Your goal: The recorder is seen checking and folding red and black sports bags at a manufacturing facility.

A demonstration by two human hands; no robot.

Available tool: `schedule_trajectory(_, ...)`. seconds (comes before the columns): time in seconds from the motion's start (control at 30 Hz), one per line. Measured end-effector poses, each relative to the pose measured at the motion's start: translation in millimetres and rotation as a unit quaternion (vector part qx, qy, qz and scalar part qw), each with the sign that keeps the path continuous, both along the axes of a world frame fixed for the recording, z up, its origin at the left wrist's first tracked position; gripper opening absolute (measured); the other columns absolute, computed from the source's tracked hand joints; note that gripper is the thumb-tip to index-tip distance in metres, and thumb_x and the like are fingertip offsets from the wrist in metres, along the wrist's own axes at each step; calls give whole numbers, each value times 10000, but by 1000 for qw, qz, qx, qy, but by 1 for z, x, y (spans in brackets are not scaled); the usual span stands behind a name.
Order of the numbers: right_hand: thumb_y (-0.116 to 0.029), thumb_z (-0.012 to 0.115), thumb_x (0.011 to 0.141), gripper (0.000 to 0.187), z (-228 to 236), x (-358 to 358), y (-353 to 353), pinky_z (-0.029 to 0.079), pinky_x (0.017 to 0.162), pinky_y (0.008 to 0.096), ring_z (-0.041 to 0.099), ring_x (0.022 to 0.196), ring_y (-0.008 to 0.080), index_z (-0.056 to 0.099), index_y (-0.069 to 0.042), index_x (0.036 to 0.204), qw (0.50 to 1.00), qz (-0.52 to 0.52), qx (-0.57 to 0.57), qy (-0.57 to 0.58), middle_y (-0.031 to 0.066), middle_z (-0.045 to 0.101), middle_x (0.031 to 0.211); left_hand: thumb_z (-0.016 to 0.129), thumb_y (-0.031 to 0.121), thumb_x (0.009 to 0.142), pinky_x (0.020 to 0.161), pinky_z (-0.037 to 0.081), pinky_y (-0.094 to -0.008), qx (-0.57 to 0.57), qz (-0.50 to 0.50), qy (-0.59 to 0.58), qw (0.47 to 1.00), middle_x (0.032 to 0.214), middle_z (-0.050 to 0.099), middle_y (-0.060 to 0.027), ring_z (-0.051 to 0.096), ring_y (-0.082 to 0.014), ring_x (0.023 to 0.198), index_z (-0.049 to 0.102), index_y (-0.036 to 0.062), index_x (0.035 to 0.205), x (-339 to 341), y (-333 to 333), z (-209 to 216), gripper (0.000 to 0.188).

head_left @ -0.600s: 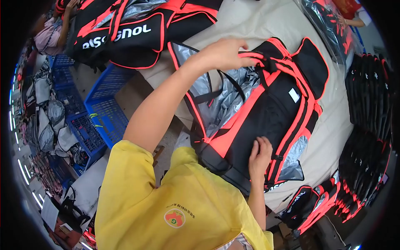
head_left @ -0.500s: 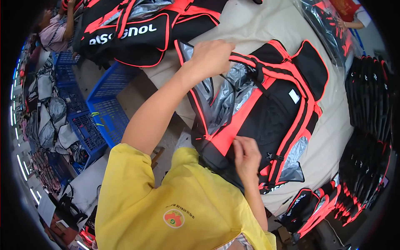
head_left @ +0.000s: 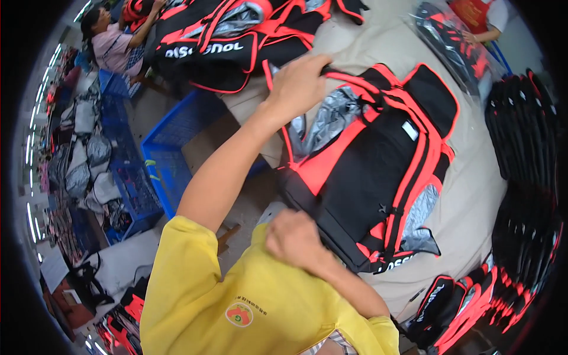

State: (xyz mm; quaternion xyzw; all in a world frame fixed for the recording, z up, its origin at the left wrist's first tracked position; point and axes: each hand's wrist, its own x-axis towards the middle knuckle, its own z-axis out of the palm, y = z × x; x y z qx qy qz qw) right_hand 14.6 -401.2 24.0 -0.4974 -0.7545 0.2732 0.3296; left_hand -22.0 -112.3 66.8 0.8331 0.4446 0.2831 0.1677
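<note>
while gripping the red-and-black strap (head_left: 350,78) near its end with the left hand (head_left: 299,86), seems to hold it out from the black bag (head_left: 367,171), probably to keep it off the silver lining (head_left: 334,121). find bag lying on cloth-covered tabletop (head_left: 470,177), lower end near the yellow shirt (head_left: 236,275), likely for easy reach. note right hand (head_left: 293,239) blurred before shirt; cannot tell its grip.
</note>
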Motion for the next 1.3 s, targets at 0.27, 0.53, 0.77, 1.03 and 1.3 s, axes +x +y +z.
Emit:
schedule_trajectory(0.27,-188,735,943,288,5,64,-75,551,825,468,683,961,350,682,-35,1182,974,-215,-36,-55,143,710,1027,688,75,905,950,553,-474,-107,-4,21,994,1191,736,-214,697,-415,1120,690,43,1303,-46,-91,-30,399)
schedule_trajectory(0.53,-230,769,927,622,-49,179,-143,501,990,512,601,1178,432,525,-17,1459,841,-487,-121,-199,258,575,1366,637,-12,891,925,539,-433,-126,-75,-109,983,1137,677,-229,673,-416,1058,649,16,1331,-23,-166,-28,441)
schedule_trajectory(0.77,-253,778,913,680,-82,168,-150,509,945,531,608,1174,442,494,-43,1494,820,-493,-178,-230,262,567,1376,741,270,939,914,560,-501,-232,-164,186,941,1205,724,-191,695,-405,1102,697,86,1289,-35,-179,5,398)
schedule_trajectory(1.03,-243,832,856,754,-69,187,-102,521,958,499,601,1162,439,493,-24,1494,794,-541,-163,-225,243,579,1317,803,265,901,879,555,-466,-29,-182,112,977,1047,696,-148,681,-363,1002,727,15,1173,63,-94,-10,377)
schedule_trajectory(1.3,-301,764,962,620,-35,273,23,565,875,486,644,1083,454,534,-29,1469,759,-587,-141,-245,248,598,1244,684,449,972,1199,329,-623,44,-292,122,948,1546,512,-208,411,-406,1487,621,64,1417,207,19,-175,592)
